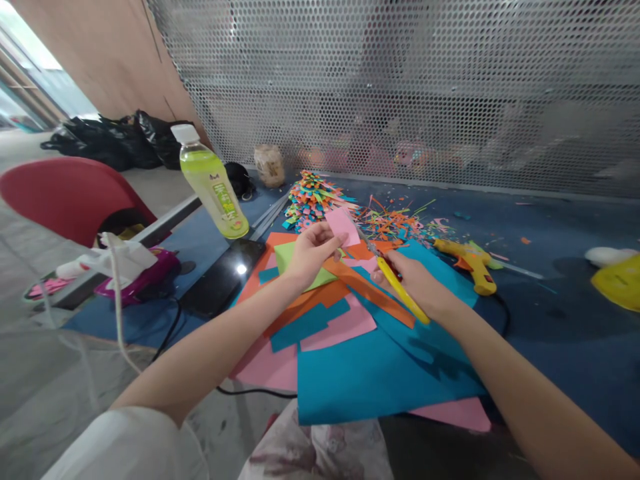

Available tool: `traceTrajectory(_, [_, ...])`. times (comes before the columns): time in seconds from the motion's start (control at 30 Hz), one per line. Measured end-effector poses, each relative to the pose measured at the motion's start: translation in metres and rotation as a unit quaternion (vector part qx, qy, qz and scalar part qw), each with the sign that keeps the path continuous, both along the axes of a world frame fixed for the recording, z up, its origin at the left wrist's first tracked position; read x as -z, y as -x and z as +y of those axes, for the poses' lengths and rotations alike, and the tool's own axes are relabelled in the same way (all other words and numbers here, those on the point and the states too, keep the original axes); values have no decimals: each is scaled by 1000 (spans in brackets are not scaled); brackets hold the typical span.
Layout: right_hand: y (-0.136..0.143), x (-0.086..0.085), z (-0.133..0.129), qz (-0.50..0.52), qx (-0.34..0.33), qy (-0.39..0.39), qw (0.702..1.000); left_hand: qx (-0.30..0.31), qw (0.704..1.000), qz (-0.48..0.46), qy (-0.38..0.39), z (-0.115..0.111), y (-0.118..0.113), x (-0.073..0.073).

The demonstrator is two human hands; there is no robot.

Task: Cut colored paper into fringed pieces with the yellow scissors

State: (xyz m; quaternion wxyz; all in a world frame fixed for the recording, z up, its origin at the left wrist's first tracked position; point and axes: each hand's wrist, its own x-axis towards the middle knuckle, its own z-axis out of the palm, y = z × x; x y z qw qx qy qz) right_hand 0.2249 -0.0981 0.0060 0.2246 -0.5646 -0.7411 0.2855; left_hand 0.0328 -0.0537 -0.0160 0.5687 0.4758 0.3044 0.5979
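Note:
My left hand (316, 252) pinches a small pink paper piece (343, 227), held up over the sheets. In my right hand (411, 279) is a yellow-handled cutting tool (400, 288), its metal end close to the pink piece's lower right edge. Whether its blades touch the paper is too small to tell. Beneath both hands lie overlapping sheets: a large blue sheet (370, 373), orange strips (375, 297), a green piece (286, 255) and pink pieces (350, 323). Just behind stands a cone of small colourful paper pieces (310, 197).
Paper scraps (393, 223) lie behind my hands. A yellow glue gun (470, 261) rests at the right, a drink bottle (213, 183) and black phone (223, 277) at the left. Further back are a jar (269, 165) and a perforated metal panel (400, 80).

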Motion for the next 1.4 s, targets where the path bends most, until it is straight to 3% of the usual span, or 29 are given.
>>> traceTrajectory(0.37, [0, 3, 2, 6, 7, -16, 1000, 13, 1000, 8, -6, -2, 0, 0])
traceTrajectory(0.6, [3, -5, 0, -12, 16, -23, 1000, 0, 1000, 3, 6, -2, 1, -2])
traceTrajectory(0.9, [0, 1, 3, -26, 22, -40, 999, -18, 1000, -1, 25, -1, 3, -4])
traceTrajectory(1.17, [0, 2, 5, -28, 27, -65, 997, -62, 997, -5, 48, 2, 5, -4])
traceTrajectory(1.4, [-1, 3, 5, -22, 33, -80, 996, -89, 996, -22, 11, 8, 10, -1])
